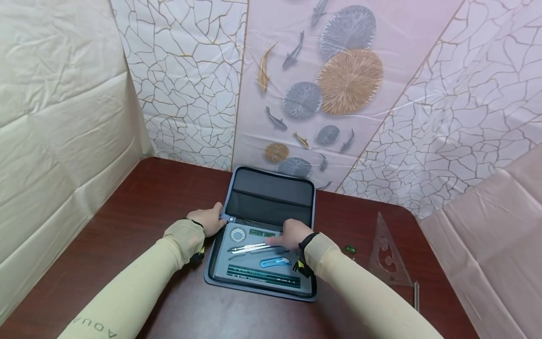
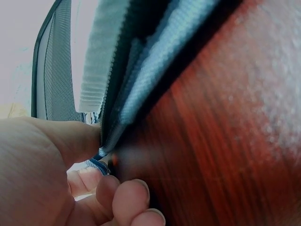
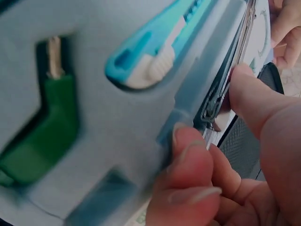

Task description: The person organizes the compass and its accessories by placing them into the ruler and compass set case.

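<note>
An unzipped blue-grey case (image 1: 260, 293) lies on the table with its dark lid (image 1: 271, 188) raised at the back. My left hand (image 1: 209, 220) grips the case's left edge by the hinge, thumb (image 2: 70, 136) on the rim and fingers curled outside. With the right hand (image 1: 293, 234) I pinch the end of a silver drawing compass (image 1: 247, 248), which lies along its slot in the grey tray (image 3: 136, 122). Nearer me in the tray are a blue utility knife (image 1: 275, 262) and dark green pencils (image 1: 262, 278). A green holder with a metal tip (image 3: 51, 127) shows in the right wrist view.
A white ring (image 1: 238, 234) and a green piece (image 1: 260, 233) sit in the tray's back part. To the right lie a clear set square (image 1: 387, 254), a small green object (image 1: 350, 249) and a silver rod (image 1: 417, 296). Patterned cloth walls surround the table.
</note>
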A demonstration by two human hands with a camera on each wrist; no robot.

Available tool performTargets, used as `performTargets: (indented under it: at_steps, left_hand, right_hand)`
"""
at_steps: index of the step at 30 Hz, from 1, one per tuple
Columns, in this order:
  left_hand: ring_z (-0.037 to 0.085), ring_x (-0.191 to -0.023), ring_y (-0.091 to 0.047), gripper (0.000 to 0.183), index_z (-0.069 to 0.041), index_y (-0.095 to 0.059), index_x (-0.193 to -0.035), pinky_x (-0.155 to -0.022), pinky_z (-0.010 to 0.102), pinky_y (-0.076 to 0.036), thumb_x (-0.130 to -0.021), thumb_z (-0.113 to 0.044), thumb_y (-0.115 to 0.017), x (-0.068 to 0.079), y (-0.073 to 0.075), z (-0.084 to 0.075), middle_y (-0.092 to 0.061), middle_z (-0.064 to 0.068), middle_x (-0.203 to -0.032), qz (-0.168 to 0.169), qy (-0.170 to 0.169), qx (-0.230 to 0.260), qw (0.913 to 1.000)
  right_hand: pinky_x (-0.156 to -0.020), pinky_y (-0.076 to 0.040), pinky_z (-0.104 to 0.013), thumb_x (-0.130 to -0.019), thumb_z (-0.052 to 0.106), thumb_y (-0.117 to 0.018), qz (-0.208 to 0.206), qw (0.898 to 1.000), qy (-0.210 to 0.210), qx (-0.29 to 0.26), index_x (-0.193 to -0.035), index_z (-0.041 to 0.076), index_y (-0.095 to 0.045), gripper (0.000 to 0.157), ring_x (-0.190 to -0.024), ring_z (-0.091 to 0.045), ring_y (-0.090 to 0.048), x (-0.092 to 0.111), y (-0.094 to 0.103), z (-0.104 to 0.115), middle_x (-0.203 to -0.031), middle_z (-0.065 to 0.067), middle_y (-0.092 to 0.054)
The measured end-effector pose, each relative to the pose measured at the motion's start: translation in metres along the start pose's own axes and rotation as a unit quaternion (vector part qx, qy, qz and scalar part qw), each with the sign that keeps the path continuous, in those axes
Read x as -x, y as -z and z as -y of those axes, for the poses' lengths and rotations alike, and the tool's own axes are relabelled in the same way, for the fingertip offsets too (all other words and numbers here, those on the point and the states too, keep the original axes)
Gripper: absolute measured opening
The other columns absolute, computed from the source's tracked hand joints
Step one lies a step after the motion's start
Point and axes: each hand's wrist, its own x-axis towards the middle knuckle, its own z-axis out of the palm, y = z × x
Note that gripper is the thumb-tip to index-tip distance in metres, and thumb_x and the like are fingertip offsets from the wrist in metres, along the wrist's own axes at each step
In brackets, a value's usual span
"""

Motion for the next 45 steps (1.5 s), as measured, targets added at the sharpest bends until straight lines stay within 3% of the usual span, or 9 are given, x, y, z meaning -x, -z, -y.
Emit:
performTargets:
  at_steps: [3,10,14,18,23,29,33,37,45]
  left_hand:
    - [0.030,-0.091,-0.063,0.041,-0.010,-0.041,-0.129,-0.077,0.045,-0.048,-0.100,-0.036,-0.052,0.001,-0.001,-0.001,-0.063,0.015,-0.115,-0.001,0.001,0.003,1.0000]
    - [0.030,-0.091,-0.063,0.040,-0.009,-0.041,-0.129,-0.076,0.045,-0.049,-0.100,-0.034,-0.052,0.004,-0.003,-0.002,-0.063,0.016,-0.116,0.006,-0.007,0.004,1.0000]
    - [0.031,-0.093,-0.063,0.041,-0.009,-0.040,-0.131,-0.076,0.045,-0.049,-0.100,-0.034,-0.052,0.004,-0.003,-0.002,-0.062,0.016,-0.119,0.008,-0.004,0.006,0.9999]
    - [0.029,-0.088,-0.063,0.041,-0.009,-0.040,-0.130,-0.074,0.044,-0.049,-0.100,-0.034,-0.052,0.006,-0.001,0.000,-0.063,0.016,-0.116,0.008,-0.005,0.007,0.9999]
    - [0.026,-0.075,-0.061,0.040,-0.009,-0.039,-0.129,-0.068,0.042,-0.047,-0.100,-0.034,-0.051,0.007,0.002,0.005,-0.065,0.015,-0.110,0.015,-0.007,0.005,0.9999]
    - [0.026,-0.081,-0.062,0.042,-0.009,-0.039,-0.129,-0.070,0.042,-0.047,-0.100,-0.036,-0.049,-0.002,-0.002,0.017,-0.063,0.014,-0.114,0.021,-0.011,0.000,0.9997]
    - [0.027,-0.082,-0.063,0.043,-0.008,-0.039,-0.132,-0.071,0.043,-0.048,-0.101,-0.036,-0.048,-0.002,-0.002,0.018,-0.062,0.015,-0.118,0.021,-0.012,0.000,0.9997]
    - [0.026,-0.077,-0.062,0.044,-0.006,-0.038,-0.133,-0.070,0.042,-0.047,-0.101,-0.034,-0.048,0.001,0.001,0.014,-0.063,0.015,-0.118,0.020,-0.009,0.002,0.9997]
    - [0.026,-0.081,-0.061,0.041,-0.005,-0.039,-0.130,-0.071,0.042,-0.046,-0.101,-0.034,-0.047,0.006,0.009,0.010,-0.062,0.017,-0.119,0.022,-0.007,-0.003,0.9997]
  right_hand:
    - [-0.052,-0.041,-0.031,-0.082,0.059,-0.067,0.010,1.000,0.001,0.019,-0.077,0.006,-0.066,0.053,-0.054,-0.018,-0.051,-0.003,-0.001,0.001,-0.063,-0.002,-0.053]
    - [-0.056,-0.041,-0.031,-0.082,0.062,-0.065,0.015,0.997,0.010,0.081,-0.069,0.009,-0.062,0.055,-0.056,-0.017,-0.048,-0.002,-0.003,0.005,-0.061,0.000,-0.049]
    - [-0.058,-0.043,-0.032,-0.081,0.063,-0.065,-0.013,0.994,0.015,0.105,-0.071,0.011,-0.064,0.053,-0.061,-0.017,-0.053,0.002,-0.006,0.007,-0.068,-0.002,-0.058]
    - [-0.050,-0.040,-0.032,-0.079,0.063,-0.067,-0.059,0.989,0.035,0.129,-0.060,0.014,-0.059,0.053,-0.053,-0.016,-0.049,0.002,-0.013,0.008,-0.057,0.001,-0.050]
    - [-0.051,-0.044,-0.034,-0.078,0.061,-0.069,-0.091,0.988,0.049,0.117,-0.070,0.011,-0.063,0.051,-0.055,-0.016,-0.052,0.003,-0.017,0.010,-0.060,0.000,-0.053]
    - [-0.053,-0.042,-0.033,-0.083,0.059,-0.066,-0.092,0.992,0.072,0.053,-0.084,0.010,-0.062,0.049,-0.058,-0.016,-0.053,0.008,-0.017,-0.001,-0.066,-0.002,-0.056]
    - [-0.049,-0.037,-0.031,-0.087,0.051,-0.067,-0.108,0.992,0.070,0.009,-0.075,0.014,-0.057,0.040,-0.054,-0.017,-0.048,0.018,-0.005,-0.023,-0.060,0.000,-0.050]
    - [-0.051,-0.039,-0.032,-0.087,0.045,-0.069,-0.128,0.991,0.028,0.006,-0.077,0.014,-0.059,0.034,-0.057,-0.018,-0.050,0.028,0.009,-0.060,-0.063,-0.001,-0.053]
    - [-0.055,-0.041,-0.034,-0.089,0.045,-0.066,-0.140,0.989,-0.036,0.002,-0.083,0.009,-0.058,0.038,-0.064,-0.019,-0.051,0.061,0.042,-0.165,-0.071,-0.002,-0.055]
